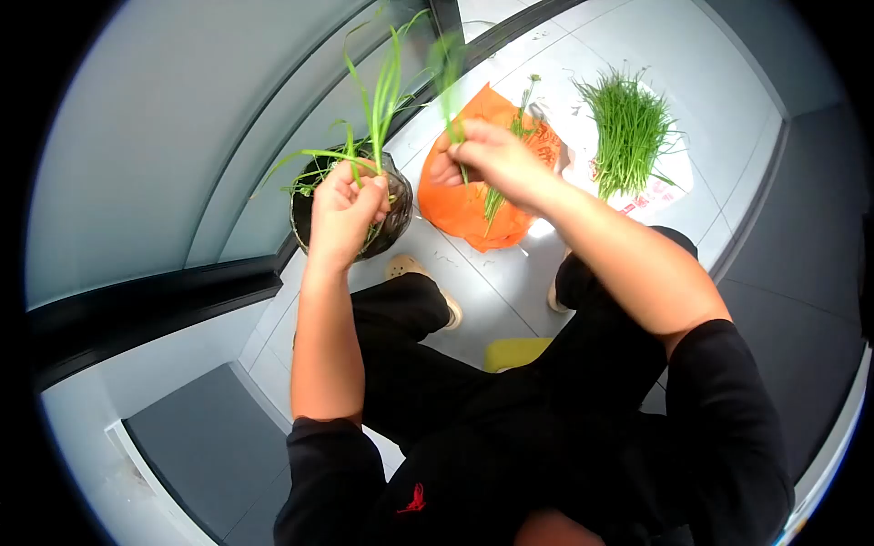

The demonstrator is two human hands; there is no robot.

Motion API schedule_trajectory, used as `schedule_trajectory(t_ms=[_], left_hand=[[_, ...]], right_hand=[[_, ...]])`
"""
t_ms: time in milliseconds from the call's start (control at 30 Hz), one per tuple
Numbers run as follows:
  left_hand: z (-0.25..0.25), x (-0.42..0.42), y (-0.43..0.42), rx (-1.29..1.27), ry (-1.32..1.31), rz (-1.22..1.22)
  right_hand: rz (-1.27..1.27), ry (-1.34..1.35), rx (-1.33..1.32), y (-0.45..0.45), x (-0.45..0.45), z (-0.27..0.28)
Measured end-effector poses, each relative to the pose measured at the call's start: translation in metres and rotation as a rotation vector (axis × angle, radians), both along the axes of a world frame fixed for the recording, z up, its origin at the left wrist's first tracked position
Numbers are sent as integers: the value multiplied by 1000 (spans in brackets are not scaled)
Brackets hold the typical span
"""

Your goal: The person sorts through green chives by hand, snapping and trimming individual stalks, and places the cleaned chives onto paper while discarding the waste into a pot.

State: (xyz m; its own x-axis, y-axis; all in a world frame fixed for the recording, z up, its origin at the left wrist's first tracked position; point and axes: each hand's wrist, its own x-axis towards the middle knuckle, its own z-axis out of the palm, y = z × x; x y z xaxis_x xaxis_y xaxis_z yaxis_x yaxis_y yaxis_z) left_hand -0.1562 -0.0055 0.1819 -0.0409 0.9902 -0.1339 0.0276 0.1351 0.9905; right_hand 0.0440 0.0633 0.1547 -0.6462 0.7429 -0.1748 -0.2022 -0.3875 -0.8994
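Observation:
My left hand (349, 205) is closed around several long green chives (385, 100), their leaves fanning upward and to the left. It is above the rim of a bin lined with a dark plastic bag (398, 205), where more green bits show. To the right, my right hand (487, 159) pinches a smaller tuft of chives (446, 77), smeared by motion. That hand is over an orange plastic bag (446, 209) on the floor. On the bag lie thin green stalks (494, 205), one with a pale flower head. The lower ends in both hands are partly hidden by the fingers.
A large pile of chives (628, 132) lies on a white printed bag (678, 173) at the right. My beige shoes (452, 309) and a yellow-green seat (516, 353) are below. A glass panel with a black frame (164, 309) borders the left side.

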Motion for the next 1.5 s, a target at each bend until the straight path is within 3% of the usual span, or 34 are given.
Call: schedule_trajectory(t_ms=[167,433,467,533,567,633,667,733,767,833,900,967,1067,1233,1300,1367,1433,1500], left_hand=[[-15,28,4,46,90,-43],[-15,17,7,0,142,-76],[-17,8,8,155,248,-46],[-1,-23,8,-32,588,54],[-11,-42,8,-32,575,134],[-13,-65,4,-72,1055,147],[-19,-67,2,-72,1057,149],[-12,-55,-4,-193,1526,278],[-9,-46,-4,-170,1422,265],[-17,-27,3,267,1149,240],[-10,5,3,-55,265,-36],[-10,31,1,-63,24,-33],[-26,35,2,47,-27,-8],[-25,21,4,35,44,17],[-8,-2,-1,3,971,-63],[-19,-39,4,-178,1335,68],[-6,-58,6,-406,1439,92],[-9,-55,9,-365,1414,101]], right_hand=[[-133,184,-139,-18,-27,11],[-299,59,-132,-3,-17,11],[-302,77,-133,2,-13,9],[-288,77,-132,7,-4,13],[-281,85,-130,8,-1,15],[-272,74,-137,10,0,15],[-268,70,-130,9,1,16],[-259,64,-128,5,0,17],[-248,37,-114,3,-2,18],[-238,13,-99,0,-6,17],[-144,-27,-43,-6,-12,13],[-108,-17,-19,-12,-17,13],[-139,-120,-1,-15,-21,13],[-320,89,-158,6,-3,12],[-364,112,-180,14,5,17],[-374,190,-246,18,11,20],[-366,191,-241,18,13,17],[-347,211,-273,16,10,15]])
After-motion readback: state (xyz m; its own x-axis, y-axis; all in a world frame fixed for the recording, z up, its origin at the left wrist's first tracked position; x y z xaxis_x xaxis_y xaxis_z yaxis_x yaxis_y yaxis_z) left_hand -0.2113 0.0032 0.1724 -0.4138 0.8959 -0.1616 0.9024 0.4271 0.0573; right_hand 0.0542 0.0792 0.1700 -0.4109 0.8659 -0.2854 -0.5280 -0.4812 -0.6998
